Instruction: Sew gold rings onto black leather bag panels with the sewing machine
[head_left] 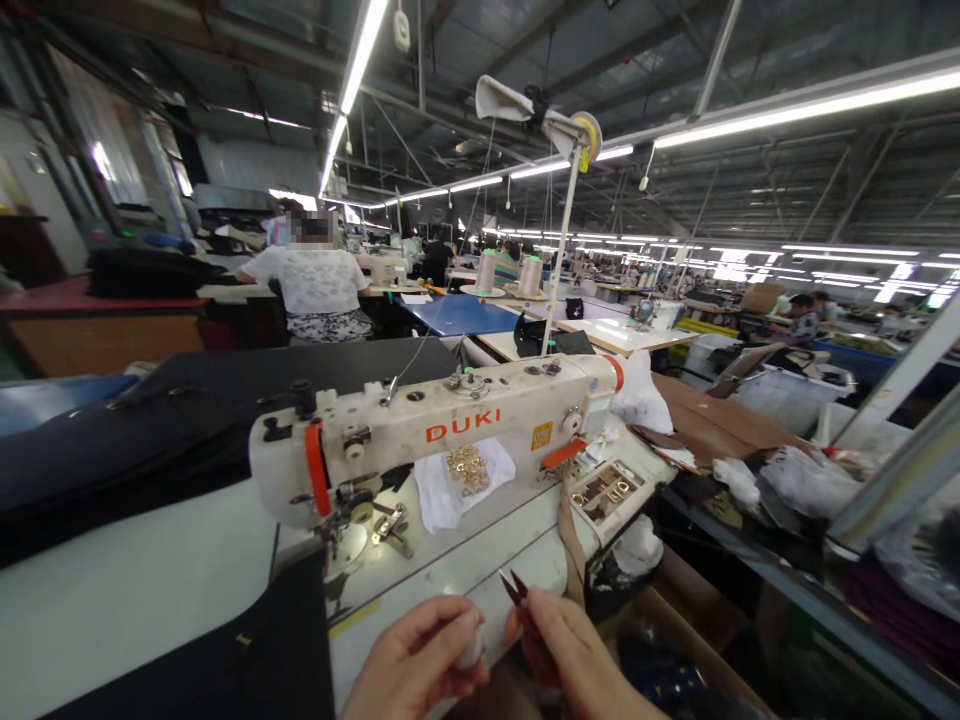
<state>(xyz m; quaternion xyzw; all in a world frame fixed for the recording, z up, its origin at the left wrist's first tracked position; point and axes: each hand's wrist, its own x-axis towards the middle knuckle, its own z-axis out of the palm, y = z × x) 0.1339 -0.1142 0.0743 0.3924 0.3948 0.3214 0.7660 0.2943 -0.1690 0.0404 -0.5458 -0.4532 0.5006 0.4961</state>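
Observation:
At the bottom centre, my left hand [424, 655] is closed around a small whitish piece [472, 645] that its fingers partly hide. Just to its right, my right hand [574, 650] grips small dark red snips [519, 592], whose pointed blades stick up, slightly apart. Both hands are over the front edge of a white sewing machine [397, 430] marked DUKI. Behind them, a white plastic bag [435, 495] bears a heap of gold-coloured metal pieces [469, 468].
Dark fabric [247, 640] covers the left front of the table. A parts tray [611, 495] with metal rings is at right, beside a brown strap [570, 540]. A thread stand [562, 240] rises behind the machine. A person [322, 280] sits further back.

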